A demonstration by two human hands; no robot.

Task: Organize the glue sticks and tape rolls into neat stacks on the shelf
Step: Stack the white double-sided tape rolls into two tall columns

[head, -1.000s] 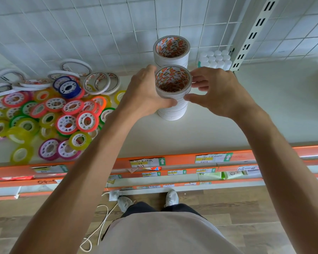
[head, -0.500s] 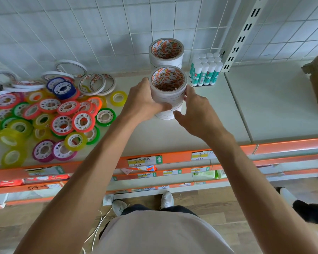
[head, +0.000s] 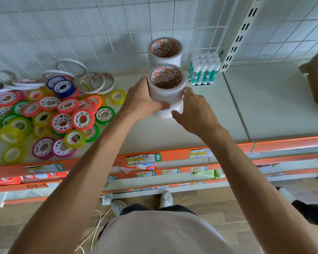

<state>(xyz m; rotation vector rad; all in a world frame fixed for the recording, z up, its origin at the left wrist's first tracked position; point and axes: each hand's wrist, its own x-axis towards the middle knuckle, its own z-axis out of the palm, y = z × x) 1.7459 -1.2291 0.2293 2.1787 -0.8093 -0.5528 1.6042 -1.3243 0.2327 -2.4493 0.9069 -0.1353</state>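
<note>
A near stack of white tape rolls (head: 166, 92) stands upright on the white shelf (head: 191, 125), a little left of the shelf joint; a second, like stack (head: 165, 51) stands just behind it against the wire grid back panel (head: 99, 30); both show red-printed cores from above. The left hand (head: 142, 102) wraps the near stack's left side, thumb curled across the front and fingers hidden behind; the right hand (head: 195, 111) cups the right side low down, fingers bent against the rolls, thumb tip touching the front near the base. Both forearms reach forward and up from the lower corners, wrists nearly straight; they converge on the stack. A block of upright glue sticks (head: 204, 71) stands just right of the rear stack, beside the slotted upright (head: 240, 33). To the left lies a loose heap of small coloured tape rolls (head: 50, 114); thin white rolls (head: 94, 82) lie behind it.
</note>
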